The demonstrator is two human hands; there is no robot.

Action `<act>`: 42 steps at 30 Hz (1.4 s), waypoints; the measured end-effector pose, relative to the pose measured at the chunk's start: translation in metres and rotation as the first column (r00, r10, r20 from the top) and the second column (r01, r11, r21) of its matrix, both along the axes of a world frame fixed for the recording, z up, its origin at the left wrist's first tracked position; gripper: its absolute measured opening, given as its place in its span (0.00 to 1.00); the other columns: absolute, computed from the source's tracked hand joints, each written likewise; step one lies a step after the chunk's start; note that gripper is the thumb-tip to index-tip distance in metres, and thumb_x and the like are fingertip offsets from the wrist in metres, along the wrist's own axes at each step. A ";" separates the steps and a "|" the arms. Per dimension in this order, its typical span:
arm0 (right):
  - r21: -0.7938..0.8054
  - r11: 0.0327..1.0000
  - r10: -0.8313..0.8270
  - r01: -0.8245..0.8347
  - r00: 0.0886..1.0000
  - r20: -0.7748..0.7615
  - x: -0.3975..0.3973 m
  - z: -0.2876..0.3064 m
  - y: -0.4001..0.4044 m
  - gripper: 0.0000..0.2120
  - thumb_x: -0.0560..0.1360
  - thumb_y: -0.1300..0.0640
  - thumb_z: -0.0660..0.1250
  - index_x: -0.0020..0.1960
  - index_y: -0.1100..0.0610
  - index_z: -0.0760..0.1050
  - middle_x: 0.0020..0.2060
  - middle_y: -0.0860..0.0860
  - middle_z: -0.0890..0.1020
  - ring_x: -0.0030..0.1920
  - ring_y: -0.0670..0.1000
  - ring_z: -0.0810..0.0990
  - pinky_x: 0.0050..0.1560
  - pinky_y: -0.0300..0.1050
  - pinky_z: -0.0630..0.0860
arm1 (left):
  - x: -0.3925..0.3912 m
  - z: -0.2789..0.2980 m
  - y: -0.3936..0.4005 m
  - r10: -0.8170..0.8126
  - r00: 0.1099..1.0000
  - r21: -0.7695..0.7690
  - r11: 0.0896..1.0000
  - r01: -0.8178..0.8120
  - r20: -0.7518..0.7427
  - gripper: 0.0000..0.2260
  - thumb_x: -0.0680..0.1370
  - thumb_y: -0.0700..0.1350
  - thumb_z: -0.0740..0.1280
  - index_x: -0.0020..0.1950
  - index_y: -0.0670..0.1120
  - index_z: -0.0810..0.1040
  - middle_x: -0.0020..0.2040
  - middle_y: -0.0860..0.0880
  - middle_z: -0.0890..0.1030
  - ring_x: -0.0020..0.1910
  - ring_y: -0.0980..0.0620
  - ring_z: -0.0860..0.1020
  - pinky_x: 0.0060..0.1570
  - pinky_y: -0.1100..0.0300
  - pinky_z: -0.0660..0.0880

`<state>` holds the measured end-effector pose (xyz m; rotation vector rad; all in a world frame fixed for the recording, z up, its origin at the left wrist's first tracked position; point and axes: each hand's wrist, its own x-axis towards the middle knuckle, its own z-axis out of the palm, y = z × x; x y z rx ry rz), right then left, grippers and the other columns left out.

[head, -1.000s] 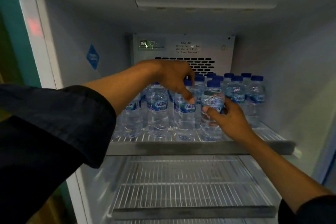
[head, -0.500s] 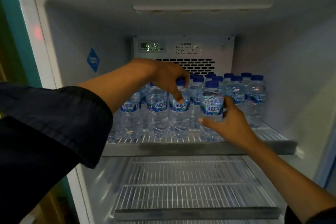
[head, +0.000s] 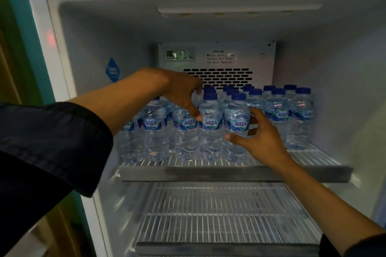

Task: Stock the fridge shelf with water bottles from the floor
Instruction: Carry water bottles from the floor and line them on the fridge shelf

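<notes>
Upper shelf (head: 229,173): a wire rack with a metal front lip, which carried upright rows of capped water bottles from its left end to near its right end.

Front-row bottle (head: 237,129): stood upright at the shelf's front edge, right of centre, long axis vertical, label facing outward, touching the neighbour bottle (head: 210,129) on its left.

Right hand (head: 261,137): reached in from the lower right; thumb lay across the bottle's front below the label, fingers curled round its right flank, so it gripped the front-row bottle.

Left hand (head: 183,94): came in from the left above the front row, fingers bent downward, one fingertip touching the neighbour bottle near its label; it held nothing that could be seen.

Governing relation: the front-row bottle lay directly left of the right palm and right of the left fingertips; the right hand was the nearer.

Open space: bare wire showed at the front right corner of the shelf, beside the last bottles (head: 298,117).

Lower shelf (head: 208,221): wire rack below, no bottles seen on it.

Judged next move: release by sliding the right hand rightward.
</notes>
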<state>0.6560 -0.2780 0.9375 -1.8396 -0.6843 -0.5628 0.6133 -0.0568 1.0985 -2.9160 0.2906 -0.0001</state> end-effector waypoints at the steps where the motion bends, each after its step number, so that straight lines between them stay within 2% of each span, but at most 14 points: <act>1: -0.008 1.000 -0.006 0.006 1.000 -0.009 0.000 -0.001 0.000 0.36 0.61 0.46 0.79 0.64 0.45 0.65 0.50 0.35 0.74 0.48 0.31 0.74 0.40 0.22 0.70 | 0.000 0.001 0.005 0.036 0.999 0.051 0.998 -0.036 0.010 0.39 0.65 0.70 0.70 0.68 0.49 0.68 0.63 0.49 0.75 0.55 0.49 0.74 0.60 0.52 0.73; 4: -0.018 0.999 -0.028 0.028 0.999 -0.030 0.002 -0.003 0.000 0.33 0.62 0.45 0.79 0.60 0.47 0.67 0.48 0.36 0.74 0.46 0.32 0.73 0.39 0.22 0.69 | -0.002 0.001 0.012 0.102 0.995 0.092 0.991 -0.101 -0.006 0.45 0.65 0.73 0.66 0.72 0.46 0.67 0.62 0.47 0.78 0.57 0.48 0.77 0.61 0.50 0.72; 7: -0.021 0.999 -0.029 0.028 0.999 -0.041 0.000 -0.003 0.001 0.32 0.60 0.42 0.77 0.58 0.46 0.66 0.47 0.34 0.73 0.43 0.32 0.74 0.38 0.22 0.69 | -0.003 0.000 0.015 0.042 0.997 -0.008 0.999 -0.042 -0.067 0.41 0.65 0.70 0.69 0.70 0.48 0.69 0.45 0.49 0.85 0.46 0.53 0.82 0.60 0.51 0.73; 11: -0.008 1.000 -0.027 0.026 0.999 -0.044 -0.003 -0.002 0.001 0.33 0.57 0.38 0.74 0.57 0.45 0.66 0.46 0.34 0.73 0.42 0.31 0.74 0.36 0.23 0.70 | -0.006 0.007 0.027 0.017 0.998 -0.010 1.000 -0.018 -0.063 0.33 0.65 0.67 0.72 0.65 0.51 0.72 0.55 0.48 0.82 0.54 0.50 0.79 0.57 0.55 0.73; 15: -0.011 1.000 -0.027 0.027 0.999 -0.042 -0.002 -0.002 0.001 0.34 0.56 0.36 0.73 0.57 0.45 0.66 0.46 0.34 0.73 0.43 0.30 0.74 0.36 0.23 0.70 | -0.006 0.009 0.034 -0.008 0.998 -0.037 0.999 0.005 -0.062 0.28 0.66 0.63 0.73 0.61 0.51 0.75 0.55 0.48 0.82 0.54 0.49 0.79 0.60 0.50 0.75; 19: -0.011 1.000 -0.029 0.029 0.999 -0.044 -0.002 -0.002 0.002 0.34 0.56 0.36 0.74 0.57 0.46 0.68 0.47 0.35 0.74 0.44 0.34 0.75 0.37 0.26 0.70 | -0.003 0.006 0.033 -0.036 0.999 -0.060 0.998 0.035 -0.027 0.28 0.66 0.63 0.73 0.62 0.52 0.74 0.54 0.51 0.79 0.50 0.52 0.76 0.53 0.56 0.72; 22: -0.007 1.000 -0.025 0.025 0.999 -0.047 -0.002 -0.002 0.001 0.33 0.56 0.36 0.73 0.57 0.45 0.68 0.47 0.35 0.75 0.45 0.37 0.75 0.39 0.28 0.69 | -0.003 0.003 0.033 -0.057 0.998 -0.071 0.996 0.055 -0.027 0.29 0.67 0.62 0.73 0.64 0.52 0.73 0.58 0.53 0.76 0.56 0.52 0.74 0.58 0.56 0.71; 24: -0.008 1.000 -0.020 0.020 0.999 -0.045 -0.002 -0.002 0.001 0.33 0.57 0.36 0.73 0.57 0.45 0.69 0.47 0.34 0.74 0.45 0.37 0.75 0.39 0.28 0.69 | -0.004 -0.001 0.031 -0.074 0.997 -0.113 0.991 0.072 -0.011 0.31 0.67 0.64 0.72 0.65 0.53 0.72 0.59 0.55 0.74 0.57 0.53 0.73 0.58 0.58 0.70; 27: -0.012 1.000 -0.019 0.019 0.999 -0.038 -0.002 -0.002 0.002 0.32 0.58 0.38 0.73 0.58 0.45 0.69 0.47 0.34 0.74 0.45 0.36 0.75 0.40 0.28 0.69 | -0.004 -0.009 0.016 -0.117 0.990 -0.236 0.963 0.132 0.074 0.38 0.63 0.73 0.66 0.67 0.54 0.69 0.56 0.55 0.77 0.54 0.54 0.76 0.56 0.57 0.74; 29: -0.017 1.000 -0.022 0.021 0.999 -0.035 -0.002 -0.002 0.002 0.32 0.58 0.38 0.73 0.58 0.45 0.69 0.47 0.34 0.75 0.44 0.34 0.75 0.38 0.27 0.70 | -0.001 -0.017 0.004 -0.142 0.984 -0.272 0.948 0.165 0.105 0.40 0.63 0.74 0.66 0.69 0.54 0.67 0.55 0.56 0.76 0.52 0.54 0.77 0.54 0.57 0.74; 32: -0.021 0.999 -0.029 0.029 0.999 -0.030 -0.002 -0.003 0.001 0.30 0.59 0.38 0.74 0.57 0.45 0.70 0.47 0.34 0.75 0.44 0.31 0.75 0.36 0.24 0.70 | 0.007 -0.027 -0.009 -0.169 0.981 -0.253 0.949 0.187 0.090 0.39 0.66 0.69 0.70 0.71 0.51 0.65 0.54 0.57 0.72 0.52 0.54 0.74 0.52 0.59 0.71; 34: -0.024 0.999 -0.036 0.035 0.999 -0.019 -0.003 -0.002 0.001 0.30 0.59 0.38 0.74 0.57 0.46 0.71 0.47 0.34 0.76 0.45 0.31 0.75 0.37 0.25 0.70 | 0.011 -0.028 -0.010 -0.180 0.979 -0.240 0.950 0.197 0.093 0.35 0.68 0.66 0.72 0.68 0.51 0.67 0.52 0.58 0.72 0.49 0.54 0.74 0.51 0.58 0.72; 38: -0.025 0.999 -0.027 0.027 1.000 0.000 -0.003 -0.002 0.004 0.32 0.59 0.38 0.74 0.59 0.48 0.73 0.48 0.38 0.79 0.48 0.35 0.77 0.42 0.30 0.71 | 0.014 -0.024 -0.009 -0.167 0.980 -0.204 0.961 0.187 0.110 0.33 0.70 0.64 0.71 0.69 0.50 0.66 0.43 0.64 0.67 0.40 0.62 0.70 0.40 0.65 0.66; 42: -0.036 0.999 -0.026 0.027 1.000 0.013 -0.001 -0.003 0.005 0.34 0.60 0.37 0.75 0.61 0.51 0.74 0.50 0.42 0.80 0.49 0.37 0.77 0.44 0.31 0.72 | 0.015 -0.023 -0.004 -0.173 0.979 -0.169 0.967 0.189 0.108 0.35 0.71 0.64 0.70 0.71 0.49 0.65 0.44 0.62 0.68 0.45 0.56 0.71 0.46 0.62 0.67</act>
